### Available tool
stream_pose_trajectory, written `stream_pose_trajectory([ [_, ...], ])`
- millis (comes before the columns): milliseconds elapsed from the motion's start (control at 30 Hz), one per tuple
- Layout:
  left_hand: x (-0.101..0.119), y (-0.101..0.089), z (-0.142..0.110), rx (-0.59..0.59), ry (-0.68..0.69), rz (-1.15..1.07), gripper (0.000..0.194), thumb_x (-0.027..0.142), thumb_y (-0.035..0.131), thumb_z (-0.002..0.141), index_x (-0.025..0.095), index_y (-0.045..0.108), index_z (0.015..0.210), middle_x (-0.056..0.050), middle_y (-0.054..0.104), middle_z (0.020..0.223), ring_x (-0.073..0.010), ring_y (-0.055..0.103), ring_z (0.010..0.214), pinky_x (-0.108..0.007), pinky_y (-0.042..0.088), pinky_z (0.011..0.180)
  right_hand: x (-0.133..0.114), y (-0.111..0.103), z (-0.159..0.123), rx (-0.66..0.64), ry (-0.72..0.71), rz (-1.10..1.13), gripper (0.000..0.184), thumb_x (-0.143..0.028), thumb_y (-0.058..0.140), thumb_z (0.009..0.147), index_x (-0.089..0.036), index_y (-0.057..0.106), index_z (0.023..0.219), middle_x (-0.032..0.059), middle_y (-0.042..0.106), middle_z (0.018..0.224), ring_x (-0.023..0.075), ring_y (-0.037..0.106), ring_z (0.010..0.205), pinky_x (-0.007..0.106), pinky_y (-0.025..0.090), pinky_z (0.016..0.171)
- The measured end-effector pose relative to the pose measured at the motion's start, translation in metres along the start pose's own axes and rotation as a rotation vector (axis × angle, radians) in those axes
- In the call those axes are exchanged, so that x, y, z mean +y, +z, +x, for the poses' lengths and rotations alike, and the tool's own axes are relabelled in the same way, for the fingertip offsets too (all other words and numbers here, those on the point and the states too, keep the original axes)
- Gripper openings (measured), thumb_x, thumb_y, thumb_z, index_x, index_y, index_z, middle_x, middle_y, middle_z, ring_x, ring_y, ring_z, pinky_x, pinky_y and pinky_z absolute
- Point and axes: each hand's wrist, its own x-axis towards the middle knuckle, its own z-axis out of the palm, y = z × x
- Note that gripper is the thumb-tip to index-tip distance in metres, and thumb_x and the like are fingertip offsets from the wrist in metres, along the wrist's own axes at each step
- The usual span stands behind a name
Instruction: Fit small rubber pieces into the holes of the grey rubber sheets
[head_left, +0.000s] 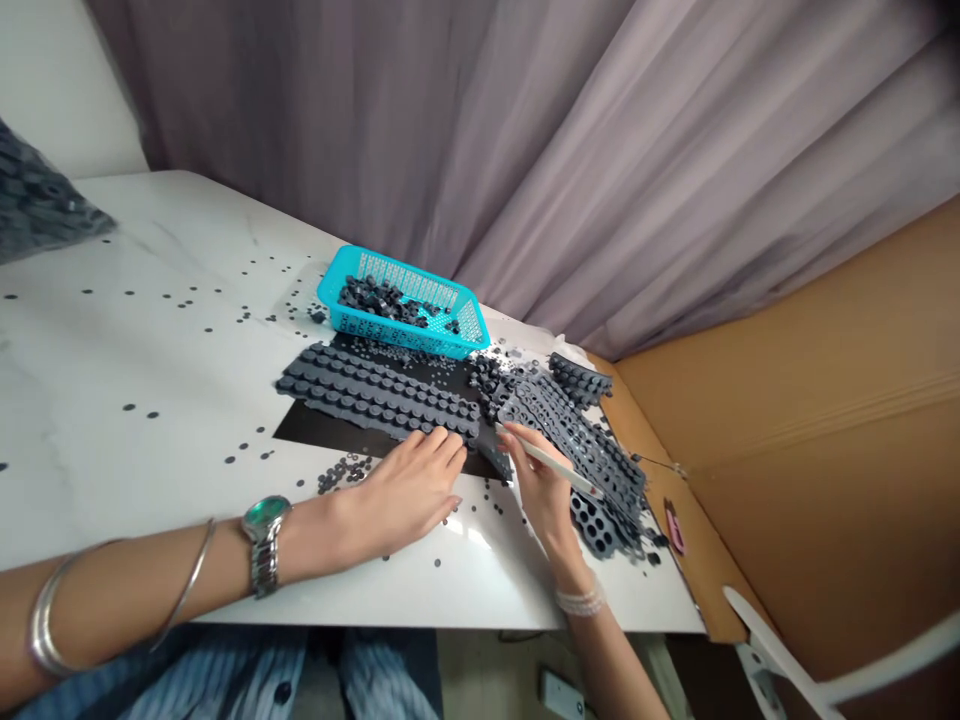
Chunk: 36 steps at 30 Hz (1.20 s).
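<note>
My left hand lies flat, its fingertips touching the near edge of a moulded grey rubber sheet of small round pieces. That sheet rests on a black sheet. My right hand grips a slim white pen-like tool, its tip near the end of a second grey rubber sheet. Past my right hand, this second sheet shows a row of round holes. Loose grey pieces lie heaped between the two sheets.
A turquoise plastic basket holds loose grey pieces behind the sheets. Small dark pieces lie scattered over the white marble table. A bag of pieces sits at far left. A cardboard wall stands right, a mauve curtain behind.
</note>
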Motion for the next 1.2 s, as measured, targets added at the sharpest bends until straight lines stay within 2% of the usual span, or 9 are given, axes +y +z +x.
stream_pose_trajectory([
  [133,-0.004,0.008,-0.002,-0.009,-0.074,0.004,0.044,0.040,0.046,0.095,0.016,0.053,0.132,-0.014,0.054,0.116,-0.0310,0.048,0.109,-0.041,0.038,0.087,-0.005,-0.001,-0.003,-0.049,-0.006,-0.047,0.021,-0.037,0.056,0.092,-0.020,0.068,0.096,0.0071,0.073,0.088,0.0204,0.070,0.079,0.035,0.058,0.073],
  [267,-0.005,0.006,-0.002,-0.029,-0.099,-0.017,0.045,0.042,0.042,0.096,0.017,0.053,0.133,-0.014,0.053,0.111,-0.0312,0.049,0.105,-0.043,0.038,0.087,-0.008,0.001,-0.005,-0.094,-0.049,-0.068,0.026,-0.033,0.049,0.096,-0.019,0.065,0.112,0.0100,0.073,0.102,0.0211,0.071,0.092,0.038,0.058,0.086],
  [433,-0.004,0.004,0.001,-0.011,-0.088,-0.048,0.046,0.044,0.045,0.095,0.021,0.053,0.134,-0.012,0.053,0.109,-0.0297,0.048,0.102,-0.043,0.038,0.088,-0.002,0.002,-0.010,-0.128,-0.153,-0.183,0.029,-0.029,0.048,0.097,-0.021,0.064,0.120,0.0103,0.071,0.116,0.0216,0.069,0.102,0.040,0.056,0.095],
  [600,-0.005,0.008,0.003,-0.015,-0.097,-0.071,0.048,0.049,0.046,0.093,0.021,0.056,0.130,-0.014,0.052,0.113,-0.0310,0.047,0.107,-0.045,0.037,0.091,-0.002,-0.005,-0.021,-0.235,-0.257,-0.274,0.040,-0.028,0.048,0.097,-0.024,0.053,0.136,0.0077,0.062,0.133,0.0228,0.060,0.121,0.043,0.049,0.106],
  [867,-0.006,0.007,0.005,-0.041,-0.101,-0.093,0.048,0.051,0.047,0.092,0.022,0.056,0.129,-0.013,0.052,0.114,-0.0310,0.047,0.106,-0.045,0.038,0.090,-0.017,-0.010,-0.023,-0.420,-0.325,-0.359,0.039,-0.025,0.047,0.098,-0.023,0.055,0.136,0.0089,0.060,0.136,0.0240,0.053,0.130,0.048,0.045,0.111],
  [1033,-0.005,0.008,0.004,-0.041,-0.104,-0.091,0.048,0.049,0.046,0.093,0.021,0.055,0.131,-0.014,0.052,0.116,-0.0318,0.046,0.109,-0.046,0.037,0.092,-0.015,-0.012,-0.023,-0.424,-0.329,-0.389,0.042,-0.026,0.048,0.097,-0.026,0.051,0.139,0.0082,0.055,0.141,0.0254,0.050,0.133,0.049,0.045,0.110],
  [1200,-0.006,0.009,0.004,-0.029,-0.103,-0.090,0.048,0.050,0.048,0.092,0.022,0.056,0.131,-0.014,0.053,0.116,-0.0302,0.047,0.108,-0.045,0.036,0.093,0.001,-0.010,-0.022,-0.422,-0.415,-0.383,0.044,-0.024,0.050,0.097,-0.025,0.049,0.140,0.0089,0.057,0.139,0.0254,0.052,0.131,0.049,0.046,0.109],
])
